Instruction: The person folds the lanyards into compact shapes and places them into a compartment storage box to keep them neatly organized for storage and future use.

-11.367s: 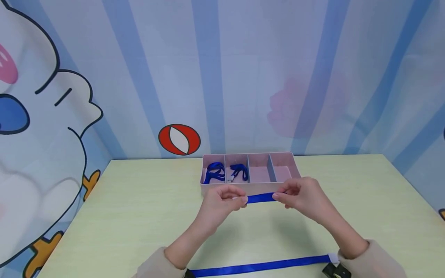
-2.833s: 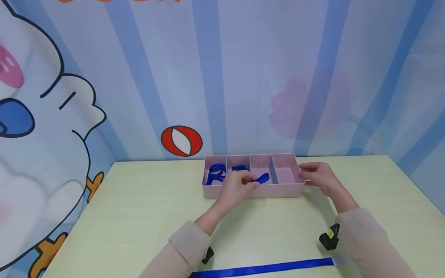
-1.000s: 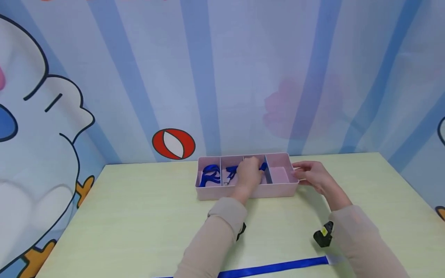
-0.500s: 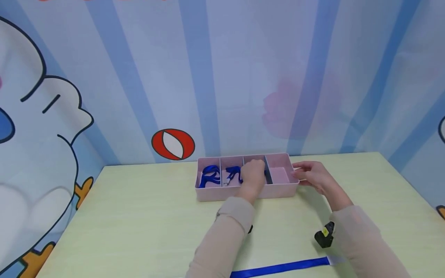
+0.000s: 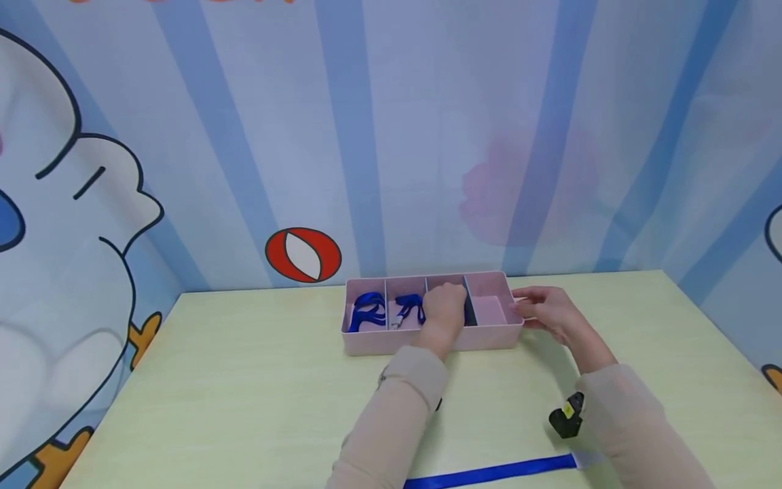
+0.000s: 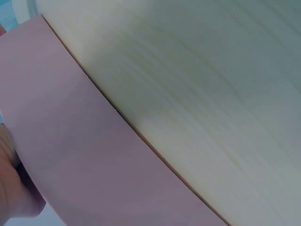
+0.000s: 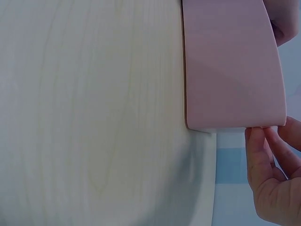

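Observation:
My left hand (image 5: 444, 311) reaches down into the third compartment of the pink divided box (image 5: 430, 341), its fingers hidden from the head view. A bit of dark blue shows beside it at the divider. What the fingers hold down there I cannot tell. In the left wrist view, part of the left hand (image 6: 16, 188) appears past the box wall. My right hand (image 5: 546, 311) steadies the box's right end; in the right wrist view its fingertips (image 7: 256, 136) touch the end wall. Folded blue lanyards lie in the first (image 5: 368, 311) and second (image 5: 411, 309) compartments.
The fourth compartment (image 5: 493, 309) shows its bare floor. A flat blue ribbon (image 5: 501, 471) with a whitish end lies across the table (image 5: 263, 387) near the front. A printed curtain (image 5: 415, 170) hangs behind the table.
Earlier both hands stretched a blue strap before the box. Then the left hand carried it, folded, to the third compartment and went inside. The right hand moved to the box's right end and stays.

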The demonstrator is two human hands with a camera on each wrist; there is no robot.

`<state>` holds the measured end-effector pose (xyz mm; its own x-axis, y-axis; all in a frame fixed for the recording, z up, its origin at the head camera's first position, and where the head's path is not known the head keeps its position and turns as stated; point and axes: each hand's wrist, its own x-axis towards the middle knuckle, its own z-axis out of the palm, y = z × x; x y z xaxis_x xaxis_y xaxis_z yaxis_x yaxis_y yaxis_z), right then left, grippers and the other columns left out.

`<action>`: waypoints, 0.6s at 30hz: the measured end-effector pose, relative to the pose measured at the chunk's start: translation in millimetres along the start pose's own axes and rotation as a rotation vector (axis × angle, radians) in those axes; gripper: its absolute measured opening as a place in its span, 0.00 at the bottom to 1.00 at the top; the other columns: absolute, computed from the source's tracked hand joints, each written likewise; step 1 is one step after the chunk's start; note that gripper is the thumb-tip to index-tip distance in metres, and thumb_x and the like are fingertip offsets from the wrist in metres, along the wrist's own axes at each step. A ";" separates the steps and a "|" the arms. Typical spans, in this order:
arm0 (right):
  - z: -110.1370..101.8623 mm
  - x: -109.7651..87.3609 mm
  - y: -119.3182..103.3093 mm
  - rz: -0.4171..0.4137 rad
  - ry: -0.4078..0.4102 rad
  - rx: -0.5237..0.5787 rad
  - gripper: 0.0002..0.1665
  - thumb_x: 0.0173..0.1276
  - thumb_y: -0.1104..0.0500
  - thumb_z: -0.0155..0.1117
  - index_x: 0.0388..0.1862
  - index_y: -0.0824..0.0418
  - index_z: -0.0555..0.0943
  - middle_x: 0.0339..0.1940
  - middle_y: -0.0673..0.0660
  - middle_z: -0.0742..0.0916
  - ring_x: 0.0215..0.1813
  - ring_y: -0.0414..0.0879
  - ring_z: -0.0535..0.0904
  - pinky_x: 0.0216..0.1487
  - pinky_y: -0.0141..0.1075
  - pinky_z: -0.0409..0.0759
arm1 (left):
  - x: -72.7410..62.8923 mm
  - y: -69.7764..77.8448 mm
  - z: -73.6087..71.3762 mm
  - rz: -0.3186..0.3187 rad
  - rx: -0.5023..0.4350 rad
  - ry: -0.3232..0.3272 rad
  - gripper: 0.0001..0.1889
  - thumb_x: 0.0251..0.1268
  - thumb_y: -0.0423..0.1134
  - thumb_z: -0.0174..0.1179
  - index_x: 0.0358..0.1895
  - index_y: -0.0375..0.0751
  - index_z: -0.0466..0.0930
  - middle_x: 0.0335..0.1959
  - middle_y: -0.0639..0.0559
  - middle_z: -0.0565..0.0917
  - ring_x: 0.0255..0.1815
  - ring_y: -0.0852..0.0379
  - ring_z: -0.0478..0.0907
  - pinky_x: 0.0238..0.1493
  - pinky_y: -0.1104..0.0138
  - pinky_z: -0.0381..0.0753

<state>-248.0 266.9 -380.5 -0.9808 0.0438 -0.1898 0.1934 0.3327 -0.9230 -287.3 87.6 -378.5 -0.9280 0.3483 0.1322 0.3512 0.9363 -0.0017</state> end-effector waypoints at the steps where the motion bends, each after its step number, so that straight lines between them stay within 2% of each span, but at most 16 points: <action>1: -0.1 0.3 0.1 0.000 0.000 0.001 0.30 0.68 0.64 0.57 0.65 0.74 0.62 0.54 0.68 0.75 0.42 0.44 0.78 0.46 0.38 0.80 | 0.0 -0.4 0.2 0.006 -0.001 0.009 0.09 0.59 0.33 0.61 0.40 0.51 0.83 0.39 0.54 0.85 0.36 0.55 0.82 0.30 0.62 0.80; 6: 2.6 -0.1 -0.4 0.012 0.009 0.015 0.29 0.68 0.64 0.56 0.65 0.73 0.63 0.50 0.65 0.77 0.42 0.45 0.78 0.45 0.37 0.80 | -3.7 -4.4 1.4 0.035 -0.008 0.080 0.08 0.56 0.32 0.62 0.38 0.48 0.81 0.36 0.52 0.85 0.34 0.54 0.82 0.28 0.62 0.80; 9: 5.0 -1.3 -1.2 0.022 0.011 0.025 0.30 0.68 0.64 0.57 0.66 0.73 0.62 0.53 0.66 0.76 0.46 0.49 0.78 0.46 0.37 0.80 | -8.8 -8.3 -1.3 0.064 -0.022 0.127 0.03 0.59 0.36 0.62 0.36 0.47 0.81 0.33 0.52 0.85 0.31 0.54 0.82 0.25 0.62 0.80; 11: 6.1 -2.5 -1.8 0.026 0.011 0.028 0.30 0.68 0.63 0.56 0.66 0.73 0.62 0.56 0.68 0.74 0.49 0.51 0.77 0.46 0.37 0.80 | -12.6 -11.1 -6.1 0.085 -0.034 0.158 0.02 0.61 0.39 0.61 0.34 0.46 0.81 0.32 0.52 0.85 0.29 0.54 0.82 0.23 0.62 0.79; 14: 6.4 -4.4 -2.3 0.028 0.013 0.020 0.31 0.69 0.62 0.56 0.67 0.72 0.61 0.59 0.70 0.72 0.50 0.51 0.75 0.48 0.38 0.79 | -16.9 -16.4 -15.9 0.127 -0.062 0.195 0.07 0.62 0.44 0.61 0.32 0.46 0.82 0.29 0.53 0.85 0.26 0.54 0.82 0.20 0.62 0.78; 18: 3.2 -4.9 -2.4 0.017 -0.006 -0.018 0.31 0.69 0.60 0.58 0.66 0.73 0.62 0.58 0.70 0.73 0.47 0.47 0.77 0.49 0.41 0.79 | -19.6 -29.9 -34.2 0.167 -0.191 0.177 0.06 0.64 0.43 0.59 0.33 0.46 0.82 0.28 0.55 0.85 0.26 0.57 0.81 0.20 0.65 0.77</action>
<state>-243.5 262.8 -378.4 -0.9773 0.0443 -0.2070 0.2093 0.3485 -0.9136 -275.4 51.2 -347.2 -0.8252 0.4681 0.3161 0.5299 0.8353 0.1463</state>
